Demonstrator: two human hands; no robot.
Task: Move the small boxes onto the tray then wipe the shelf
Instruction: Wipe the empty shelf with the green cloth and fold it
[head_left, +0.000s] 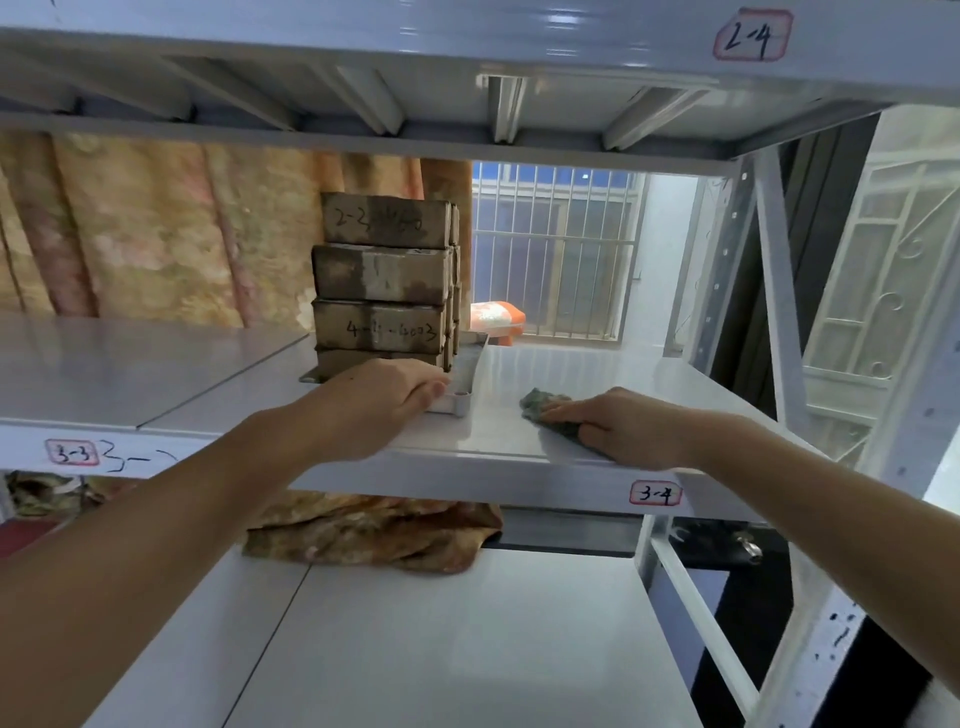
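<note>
Several small brown cardboard boxes (383, 275) stand stacked on a metal tray (470, 369) in the middle of the grey shelf (519, 452). My left hand (387, 395) grips the tray's near edge, fingers curled over its rim. To the right, my right hand (628, 428) presses a dark green cloth (545, 408) flat against the shelf surface near the front edge. The bottom box is partly hidden by my left hand.
An upper shelf with the label 2-4 (752, 35) hangs close overhead. A lower shelf (415, 649) holds a crumpled orange cloth (374, 535). A shelf upright (779, 291) stands at the right. A barred window (556, 249) and an orange curtain (156, 228) lie behind.
</note>
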